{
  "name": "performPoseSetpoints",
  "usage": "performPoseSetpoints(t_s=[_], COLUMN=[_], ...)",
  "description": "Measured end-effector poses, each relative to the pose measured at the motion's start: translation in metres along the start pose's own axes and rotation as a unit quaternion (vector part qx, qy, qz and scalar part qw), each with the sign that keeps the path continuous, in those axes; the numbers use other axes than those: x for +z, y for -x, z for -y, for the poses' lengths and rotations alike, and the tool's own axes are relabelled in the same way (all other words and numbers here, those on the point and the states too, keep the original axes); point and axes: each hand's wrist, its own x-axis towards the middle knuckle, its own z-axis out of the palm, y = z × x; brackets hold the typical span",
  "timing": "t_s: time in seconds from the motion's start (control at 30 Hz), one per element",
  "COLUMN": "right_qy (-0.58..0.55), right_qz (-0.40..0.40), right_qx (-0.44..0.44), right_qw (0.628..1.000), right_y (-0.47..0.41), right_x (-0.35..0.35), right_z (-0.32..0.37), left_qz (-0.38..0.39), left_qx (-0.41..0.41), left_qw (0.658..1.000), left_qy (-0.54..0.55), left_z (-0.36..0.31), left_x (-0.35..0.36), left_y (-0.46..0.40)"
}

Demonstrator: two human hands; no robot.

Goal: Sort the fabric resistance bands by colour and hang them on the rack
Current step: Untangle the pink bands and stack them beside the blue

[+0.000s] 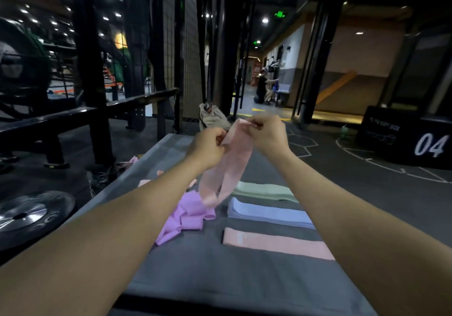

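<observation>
A pink fabric band (232, 166) hangs in the air above the grey table (220, 279). My left hand (208, 146) pinches its left edge and my right hand (265, 134) pinches its top end, both raised over the far half of the table. The band's lower loop touches a loose heap of purple bands (186, 215). To the right lie flat stacks: green bands (264, 189) farthest, blue bands (269, 214) in the middle, pink bands (276, 243) nearest. More pink bands (146, 182) peek out behind my left forearm.
A black rack frame (90, 75) with a horizontal bar stands to the left. A weight plate (31, 213) lies on the floor at the left. A black box marked 04 (415, 139) sits at the right. A beige bag (212, 117) lies beyond the table. A person crouches far down the corridor.
</observation>
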Motion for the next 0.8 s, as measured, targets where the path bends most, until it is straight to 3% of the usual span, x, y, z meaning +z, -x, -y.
performPoseSetpoints(t_s=[0.2, 0.4, 0.53, 0.67, 0.8], right_qy=[0.004, -0.007, 0.000, 0.008, 0.000], right_qz=[-0.026, -0.018, -0.008, -0.011, -0.002], right_qx=[0.038, 0.082, 0.093, 0.152, 0.199], right_qw=[0.999, 0.996, 0.996, 0.988, 0.980], right_y=[0.029, 0.067, 0.091, 0.107, 0.117], right_x=[-0.048, -0.075, -0.085, -0.088, -0.082], right_z=[0.007, -0.003, -0.019, -0.046, -0.060], left_qz=[0.011, 0.116, 0.146, 0.156, 0.163], left_qx=[0.027, 0.006, -0.054, -0.097, -0.144], left_qw=[0.999, 0.992, 0.985, 0.982, 0.969], left_qy=[0.024, 0.042, 0.080, 0.045, 0.114], left_z=[-0.047, -0.044, -0.024, -0.009, -0.003], left_x=[0.008, 0.046, 0.070, 0.063, 0.044], left_y=[0.034, 0.086, 0.117, 0.129, 0.131])
